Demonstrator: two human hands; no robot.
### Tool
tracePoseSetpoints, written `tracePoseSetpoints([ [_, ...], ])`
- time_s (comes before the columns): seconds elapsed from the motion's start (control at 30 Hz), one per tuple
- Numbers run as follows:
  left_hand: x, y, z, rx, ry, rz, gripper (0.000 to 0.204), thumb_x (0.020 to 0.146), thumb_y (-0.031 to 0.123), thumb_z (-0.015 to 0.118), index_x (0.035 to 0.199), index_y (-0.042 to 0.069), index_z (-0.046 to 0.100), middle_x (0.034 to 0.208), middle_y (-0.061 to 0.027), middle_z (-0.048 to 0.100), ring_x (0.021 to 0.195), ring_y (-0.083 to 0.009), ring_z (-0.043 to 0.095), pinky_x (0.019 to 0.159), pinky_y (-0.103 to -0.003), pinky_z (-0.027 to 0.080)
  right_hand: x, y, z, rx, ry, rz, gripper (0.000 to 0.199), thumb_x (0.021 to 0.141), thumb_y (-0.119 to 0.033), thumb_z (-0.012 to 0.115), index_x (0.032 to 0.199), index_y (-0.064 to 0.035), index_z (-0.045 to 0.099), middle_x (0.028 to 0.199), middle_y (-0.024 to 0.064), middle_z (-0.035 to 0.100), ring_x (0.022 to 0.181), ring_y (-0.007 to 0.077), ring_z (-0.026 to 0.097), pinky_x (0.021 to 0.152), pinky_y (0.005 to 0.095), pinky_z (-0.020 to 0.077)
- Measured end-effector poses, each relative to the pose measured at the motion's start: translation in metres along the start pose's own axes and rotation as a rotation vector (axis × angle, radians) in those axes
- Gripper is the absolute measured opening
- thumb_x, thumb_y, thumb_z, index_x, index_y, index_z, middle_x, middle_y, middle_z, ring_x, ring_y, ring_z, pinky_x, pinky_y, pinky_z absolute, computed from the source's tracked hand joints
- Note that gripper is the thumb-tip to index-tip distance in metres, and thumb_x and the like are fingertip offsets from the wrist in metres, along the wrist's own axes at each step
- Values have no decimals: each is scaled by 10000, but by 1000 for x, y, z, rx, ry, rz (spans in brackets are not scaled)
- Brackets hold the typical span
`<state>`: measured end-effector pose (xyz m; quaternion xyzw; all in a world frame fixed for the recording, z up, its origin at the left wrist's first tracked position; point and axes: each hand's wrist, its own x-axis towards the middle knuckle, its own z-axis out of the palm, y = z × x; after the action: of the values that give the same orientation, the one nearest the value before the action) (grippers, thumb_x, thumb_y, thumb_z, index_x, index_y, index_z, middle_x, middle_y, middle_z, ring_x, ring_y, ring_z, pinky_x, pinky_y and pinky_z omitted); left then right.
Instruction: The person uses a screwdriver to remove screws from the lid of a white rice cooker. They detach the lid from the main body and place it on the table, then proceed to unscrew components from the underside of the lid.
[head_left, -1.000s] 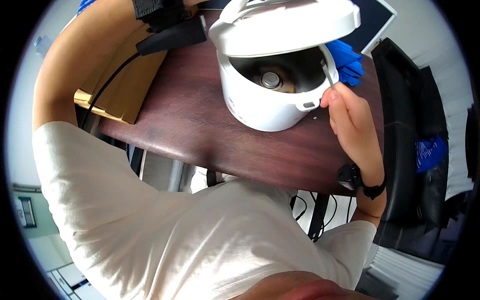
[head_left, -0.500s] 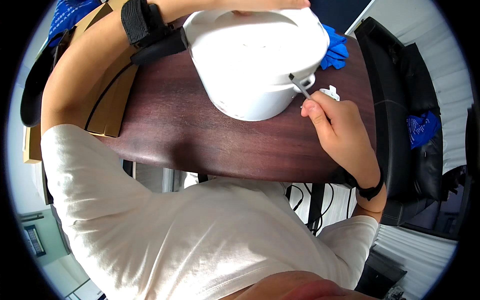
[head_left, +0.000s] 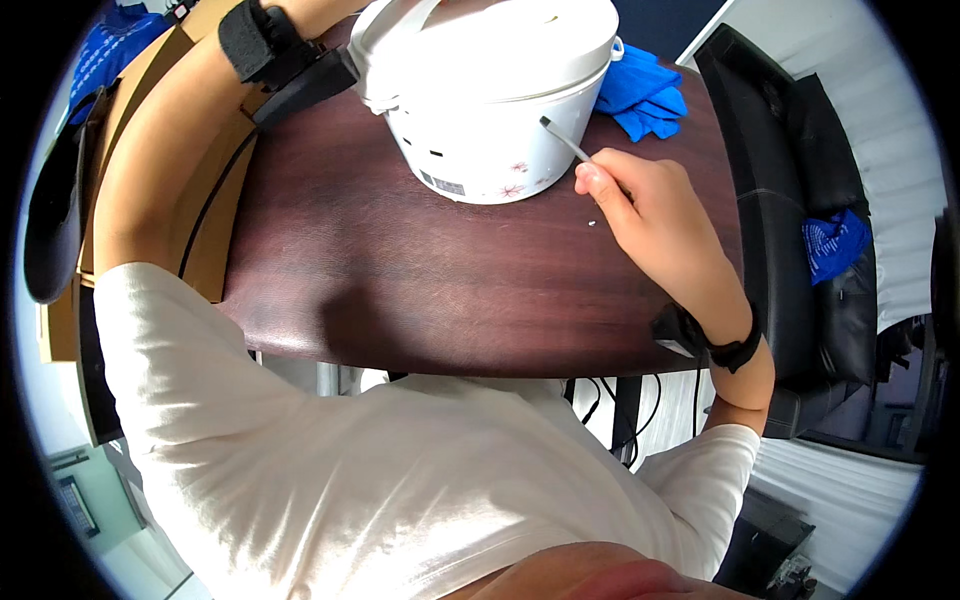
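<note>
A white rice cooker with a rounded lid stands at the far side of the table, with pink flowers and small dark slots on its side. Its white carrying handle lies toward the left. My right hand is closed around a slim grey tool with a dark tip, whose exact kind I cannot make out. That tip points at the cooker's side; whether it touches is unclear. My left forearm, wearing a black strap, reaches past the cooker's left, and the hand itself is beyond the top edge.
A crumpled blue cloth lies right of the cooker on the dark brown table. A tiny white bit rests near my right hand. Cardboard stands at the left, a black sofa at the right.
The cooker has turned, bringing its slots and flowers into view, and sits slightly farther off. My left hand has slid out of view. My right hand and the tool have shifted left and away.
</note>
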<state>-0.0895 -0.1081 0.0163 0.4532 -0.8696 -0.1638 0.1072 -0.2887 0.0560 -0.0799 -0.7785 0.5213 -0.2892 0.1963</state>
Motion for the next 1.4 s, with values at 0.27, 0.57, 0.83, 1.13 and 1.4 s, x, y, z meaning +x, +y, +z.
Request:
tracePoseSetpoints([
  [0.27, -12, 0, 12, -40, 95, 135, 543, 833, 372, 646, 1089, -102, 578, 958, -248, 642, 890, -296, 636, 775, -327, 504, -3, -6, 1, 48, -56, 58, 289, 932, -206, 535, 747, 11, 583, 595, 197, 543, 502, 346, 522, 481, 389, 373],
  [0.57, -39, -10, 37, -211, 246, 297, 472, 841, 215, 615, 1186, -84, 494, 1048, -266, 609, 983, -338, 612, 858, -361, 479, -9, -9, 11, -113, 57, 34, 312, 940, -224, 531, 708, -15, 523, 546, 178, 521, 501, 344, 540, 469, 409, 385],
  [0.83, -57, 12, 33, -409, 237, 250, 484, 796, 131, 572, 1216, -97, 494, 1101, -282, 597, 1024, -327, 604, 884, -349, 466, -6, -19, 24, -449, 68, -146, 279, 927, -201, 537, 689, -59, 503, 500, 142, 513, 448, 318, 530, 440, 400, 415],
  [1.13, -47, 10, 33, -508, 166, 235, 367, 767, 75, 562, 1076, -121, 583, 898, -227, 664, 845, -255, 656, 778, -314, 495, 11, -29, 8, -633, -48, -270, 266, 917, -186, 538, 692, -48, 504, 503, 122, 514, 450, 283, 531, 451, 379, 421],
  [1.4, -48, 5, 18, -522, 67, 290, 275, 762, 63, 581, 977, -103, 631, 794, -178, 660, 766, -199, 646, 710, -292, 492, 15, -30, 8, -678, -69, -340, 272, 914, -201, 551, 701, -50, 478, 496, 107, 500, 449, 253, 523, 447, 352, 405],
])
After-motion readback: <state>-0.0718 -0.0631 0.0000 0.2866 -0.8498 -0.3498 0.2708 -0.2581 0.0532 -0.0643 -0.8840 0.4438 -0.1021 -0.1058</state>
